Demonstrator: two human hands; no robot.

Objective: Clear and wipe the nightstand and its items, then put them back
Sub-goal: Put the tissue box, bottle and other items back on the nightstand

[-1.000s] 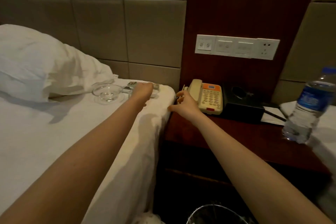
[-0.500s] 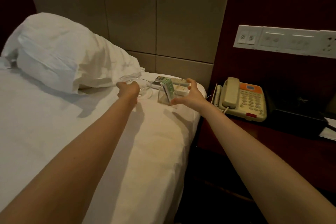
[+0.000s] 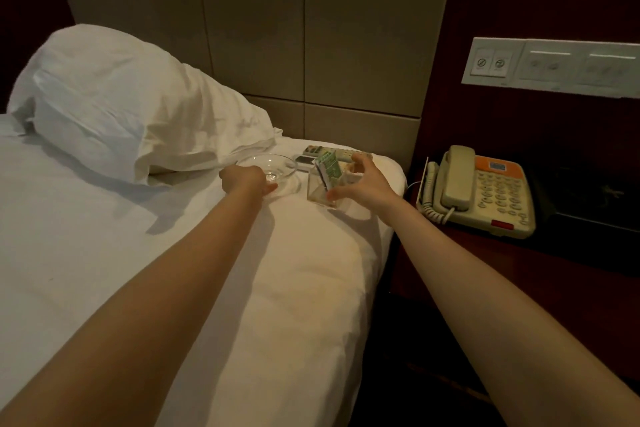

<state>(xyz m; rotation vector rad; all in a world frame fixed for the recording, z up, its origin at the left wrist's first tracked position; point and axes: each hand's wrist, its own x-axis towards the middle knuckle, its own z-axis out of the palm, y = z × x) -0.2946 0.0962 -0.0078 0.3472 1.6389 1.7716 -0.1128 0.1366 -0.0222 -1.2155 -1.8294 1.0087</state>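
Note:
A clear glass ashtray (image 3: 273, 165) sits on the white bed (image 3: 173, 253) near the pillow, and my left hand (image 3: 244, 180) grips its near rim. Just to its right stands a clear acrylic holder (image 3: 320, 189) with a green-printed packet (image 3: 328, 165) in it; my right hand (image 3: 360, 184) is closed around that holder. Behind both lie a remote control (image 3: 323, 151) and a small dark flat item (image 3: 304, 160). The dark wooden nightstand (image 3: 519, 274) at right carries a beige and orange telephone (image 3: 485, 191).
A white pillow (image 3: 121, 107) lies left of the ashtray. The padded headboard (image 3: 277, 38) rises behind the bed. A wall panel of switches (image 3: 550, 66) is above the phone. A black box (image 3: 588, 198) stands right of the phone.
My view has swung left toward the bed. My left hand went from the remote to the ashtray's rim. My right hand left the phone and closed on the acrylic holder.

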